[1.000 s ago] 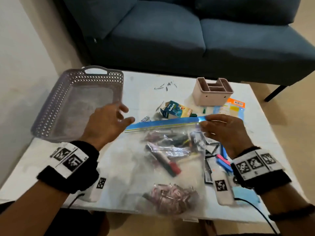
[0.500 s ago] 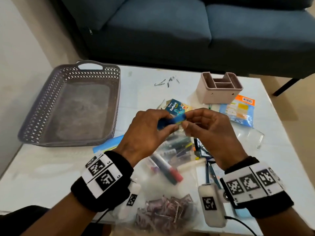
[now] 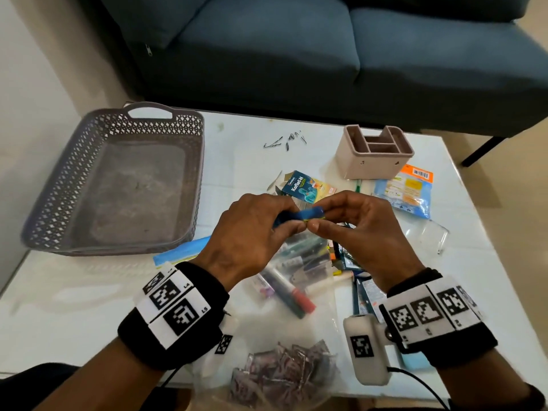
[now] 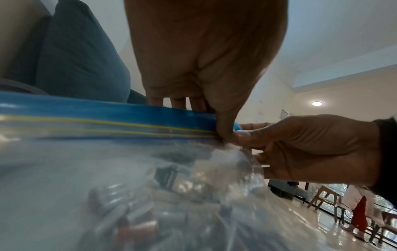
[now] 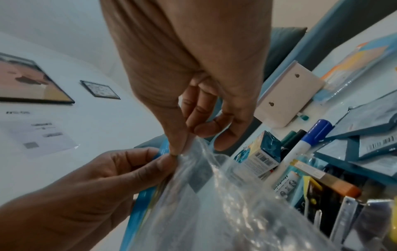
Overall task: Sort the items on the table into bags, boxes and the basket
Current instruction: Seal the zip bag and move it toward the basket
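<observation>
Above the white counter (image 3: 243, 161), the left hand (image 3: 252, 232) and right hand (image 3: 364, 232) are pinching the zip bag's blue seal strip (image 3: 302, 215) between thumbs and fingers (image 4: 242, 135), the clear zip bag (image 3: 296, 292) hanging below.

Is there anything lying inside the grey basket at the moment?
No, the grey basket shows only its bare floor in the head view.

The basket (image 3: 112, 185) sits left on the table (image 3: 243, 143), the organiser box (image 3: 373, 152) far right, pens seemingly inside the bag (image 3: 296, 295) between.
</observation>
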The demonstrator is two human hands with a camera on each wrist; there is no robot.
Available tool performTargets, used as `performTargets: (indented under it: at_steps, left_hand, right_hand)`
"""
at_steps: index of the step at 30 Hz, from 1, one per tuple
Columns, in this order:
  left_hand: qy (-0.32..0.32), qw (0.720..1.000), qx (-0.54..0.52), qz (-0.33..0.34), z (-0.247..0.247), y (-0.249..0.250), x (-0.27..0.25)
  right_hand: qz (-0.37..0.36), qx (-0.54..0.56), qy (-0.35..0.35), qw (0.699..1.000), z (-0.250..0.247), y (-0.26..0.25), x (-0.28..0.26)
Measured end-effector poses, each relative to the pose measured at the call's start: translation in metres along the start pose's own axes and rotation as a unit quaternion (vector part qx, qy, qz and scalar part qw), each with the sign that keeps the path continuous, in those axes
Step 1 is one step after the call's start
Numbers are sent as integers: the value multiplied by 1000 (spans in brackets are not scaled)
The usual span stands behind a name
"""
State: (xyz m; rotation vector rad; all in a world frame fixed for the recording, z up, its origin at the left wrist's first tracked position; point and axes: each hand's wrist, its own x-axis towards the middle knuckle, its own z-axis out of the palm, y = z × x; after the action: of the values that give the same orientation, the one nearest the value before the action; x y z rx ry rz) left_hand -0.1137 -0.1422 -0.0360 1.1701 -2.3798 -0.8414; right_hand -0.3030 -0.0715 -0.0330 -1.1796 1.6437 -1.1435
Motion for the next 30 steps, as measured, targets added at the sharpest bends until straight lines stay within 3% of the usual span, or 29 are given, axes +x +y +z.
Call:
performTargets:
  at_steps: [6, 12, 21, 24, 26, 28, 30]
  left_hand:
    - [-22, 999, 0, -26, -24, -19, 2]
    - [-7, 999, 49, -12, -22, -23, 0]
    - [6, 1000, 5, -30, -22, -23, 2]
    - [8, 1000, 25, -14, -19, -20, 3]
    - [2, 999, 36, -7, -15, -19, 3]
    - [-6, 999, 33, -4, -13, -18, 2]
    - [-13, 1000, 18, -6, -11, -17, 1]
  right_hand:
    - [42, 105, 35, 993, -9, 2, 2]
    - [58, 98, 22, 993, -13, 3, 5]
    - [55, 119, 43, 990, -25, 7, 4]
    - [-29, -39, 67, 997, -21, 8, 6]
    - [-119, -184, 56, 974, -15, 8, 5]
    - [-177, -244, 24, 953, -9, 11, 3]
    - [-175, -248, -6, 953, -7, 13, 4]
